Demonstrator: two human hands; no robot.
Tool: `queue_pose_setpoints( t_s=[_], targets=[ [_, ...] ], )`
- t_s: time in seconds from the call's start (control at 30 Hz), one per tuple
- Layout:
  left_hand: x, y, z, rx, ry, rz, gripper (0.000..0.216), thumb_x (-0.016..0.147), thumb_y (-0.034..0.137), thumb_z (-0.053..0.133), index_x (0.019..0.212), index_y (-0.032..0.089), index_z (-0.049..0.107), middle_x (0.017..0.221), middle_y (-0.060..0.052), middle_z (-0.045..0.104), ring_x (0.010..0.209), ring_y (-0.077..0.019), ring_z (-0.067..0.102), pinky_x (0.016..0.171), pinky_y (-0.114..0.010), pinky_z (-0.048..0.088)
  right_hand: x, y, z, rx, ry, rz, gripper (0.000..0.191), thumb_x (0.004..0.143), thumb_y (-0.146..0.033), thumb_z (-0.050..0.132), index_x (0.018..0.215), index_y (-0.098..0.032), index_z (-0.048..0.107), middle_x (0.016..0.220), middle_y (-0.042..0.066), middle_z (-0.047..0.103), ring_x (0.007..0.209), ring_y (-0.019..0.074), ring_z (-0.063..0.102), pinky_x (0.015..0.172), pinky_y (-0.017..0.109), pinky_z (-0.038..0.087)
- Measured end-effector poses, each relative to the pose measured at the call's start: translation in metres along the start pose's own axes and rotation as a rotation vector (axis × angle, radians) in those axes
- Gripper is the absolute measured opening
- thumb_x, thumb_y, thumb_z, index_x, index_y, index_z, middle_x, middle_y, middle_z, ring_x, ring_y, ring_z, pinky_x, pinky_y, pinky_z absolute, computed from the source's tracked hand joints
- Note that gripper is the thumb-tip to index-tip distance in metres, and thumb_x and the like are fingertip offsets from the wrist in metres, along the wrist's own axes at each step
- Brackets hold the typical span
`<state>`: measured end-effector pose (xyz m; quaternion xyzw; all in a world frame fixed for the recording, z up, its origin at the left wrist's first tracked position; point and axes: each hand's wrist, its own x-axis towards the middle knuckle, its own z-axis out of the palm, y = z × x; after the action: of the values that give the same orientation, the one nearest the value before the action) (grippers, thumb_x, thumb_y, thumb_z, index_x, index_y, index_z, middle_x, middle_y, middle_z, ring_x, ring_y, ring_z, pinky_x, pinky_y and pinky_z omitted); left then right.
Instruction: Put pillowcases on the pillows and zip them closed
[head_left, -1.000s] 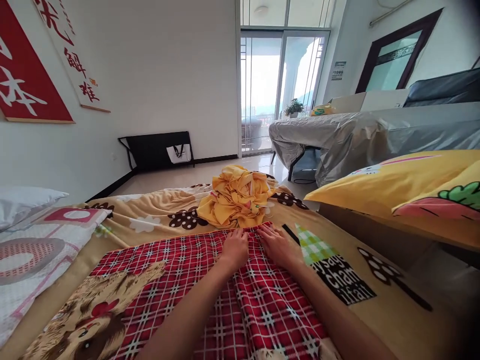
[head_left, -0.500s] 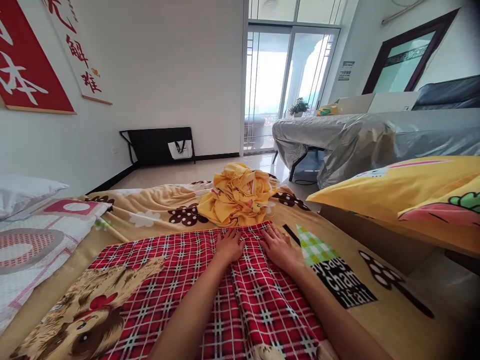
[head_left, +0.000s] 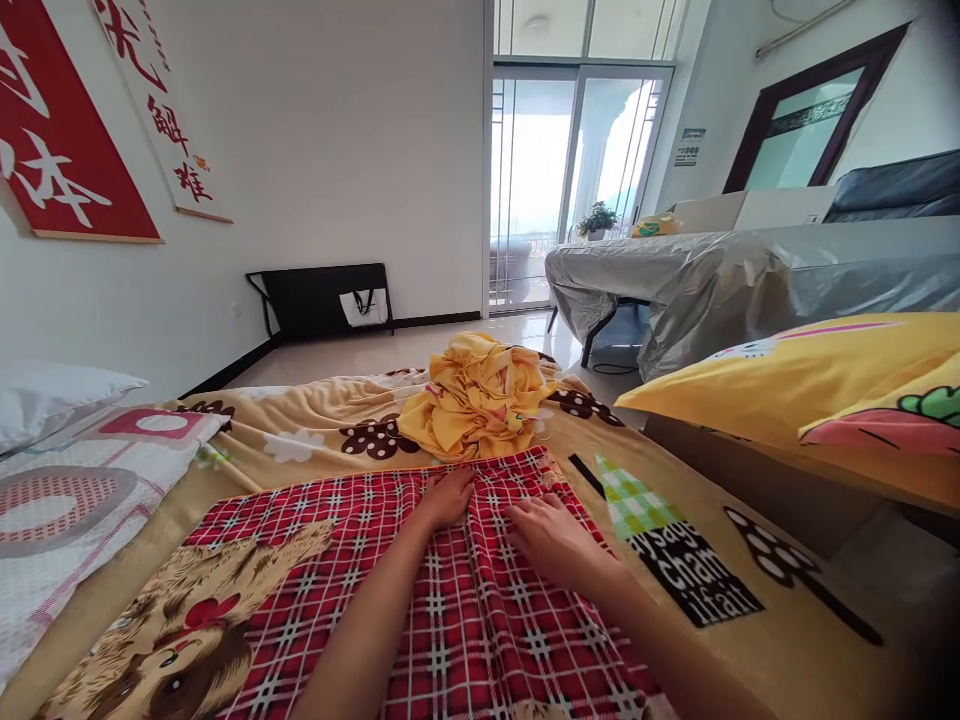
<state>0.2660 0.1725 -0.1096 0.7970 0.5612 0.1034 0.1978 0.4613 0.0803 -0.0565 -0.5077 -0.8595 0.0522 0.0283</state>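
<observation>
A red plaid blanket [head_left: 390, 560] with a printed brown dog lies spread over a tan patterned blanket [head_left: 795, 640]. My left hand [head_left: 450, 498] rests on the plaid cloth just short of its far edge, palm down with its fingers out. To its right, my right hand [head_left: 551, 535] lies palm down on the same cloth, fingers stretched forward. A raised crease runs toward me between my forearms. Just beyond the far edge sits a crumpled heap of yellow cloth [head_left: 480, 395]; neither hand touches it.
At the left are a white pillow [head_left: 60, 400] and a pink-and-white patterned cloth [head_left: 82, 500]. A yellow printed pillow [head_left: 810, 385] rises at the right, near a table under plastic sheeting [head_left: 697, 270]. A black folded frame [head_left: 315, 300] leans against the far wall.
My right hand has drawn back toward me from the plaid blanket's far edge. My left hand has shifted slightly, its fingers closer together. The view has tipped up a little.
</observation>
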Motion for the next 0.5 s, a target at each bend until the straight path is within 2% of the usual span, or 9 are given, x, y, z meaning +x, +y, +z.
queue_pose_setpoints(
  t_s=[0.07,0.17,0.23,0.3,0.43,0.5],
  targets=[
    [-0.002,0.000,0.002,0.028,0.016,0.014,0.049,0.098,0.035,0.024,0.143,0.023,0.041,0.152,-0.007,0.039,0.141,-0.0212,0.032,0.115,-0.048,0.022,-0.011,-0.030,-0.004,0.009,-0.017,-0.025,0.035,0.094,-0.033,0.038,0.094,-0.016,0.069,0.090,0.012,0.072,0.087,0.0246,0.067,0.082,0.036,0.047],
    [-0.001,-0.002,0.004,0.046,0.037,0.021,0.050,0.098,0.037,0.024,0.141,0.023,0.043,0.150,-0.006,0.042,0.139,-0.0209,0.035,0.113,-0.047,0.025,-0.019,-0.059,0.002,-0.062,-0.127,0.009,0.026,0.089,-0.027,0.048,0.083,-0.015,0.071,0.080,0.013,0.072,0.076,0.0247,0.069,0.067,0.031,0.046],
    [0.001,-0.003,0.006,0.049,0.058,0.014,0.050,0.098,0.036,0.023,0.140,0.023,0.044,0.148,-0.006,0.045,0.137,-0.0201,0.037,0.112,-0.045,0.028,-0.021,-0.063,0.005,-0.117,-0.247,-0.013,0.016,0.082,-0.015,0.056,0.081,-0.015,0.072,0.080,0.014,0.072,0.076,0.0262,0.069,0.065,0.030,0.046],
    [0.001,-0.005,0.007,0.049,0.086,0.001,0.049,0.098,0.034,0.021,0.140,0.023,0.045,0.147,-0.006,0.046,0.136,-0.0194,0.039,0.111,-0.044,0.029,-0.022,-0.061,0.003,-0.132,-0.329,-0.028,0.016,0.079,-0.009,0.058,0.081,-0.014,0.072,0.081,0.014,0.072,0.076,0.0269,0.070,0.064,0.031,0.048],
    [0.002,-0.006,0.011,0.048,0.130,-0.006,0.049,0.098,0.034,0.019,0.138,0.023,0.047,0.145,-0.005,0.049,0.134,-0.0191,0.042,0.109,-0.044,0.031,-0.026,-0.060,-0.009,-0.124,-0.345,0.020,0.020,0.078,-0.006,0.056,0.084,-0.014,0.073,0.082,0.015,0.072,0.081,0.0300,0.070,0.066,0.034,0.051],
    [0.001,-0.006,0.012,0.048,0.143,-0.004,0.049,0.098,0.035,0.020,0.137,0.023,0.047,0.144,-0.005,0.050,0.134,-0.0191,0.043,0.109,-0.043,0.031,-0.025,-0.062,-0.007,-0.115,-0.272,0.063,0.027,0.078,-0.004,0.053,0.094,-0.013,0.072,0.089,0.017,0.072,0.086,0.0302,0.069,0.072,0.037,0.052]
  ],
)
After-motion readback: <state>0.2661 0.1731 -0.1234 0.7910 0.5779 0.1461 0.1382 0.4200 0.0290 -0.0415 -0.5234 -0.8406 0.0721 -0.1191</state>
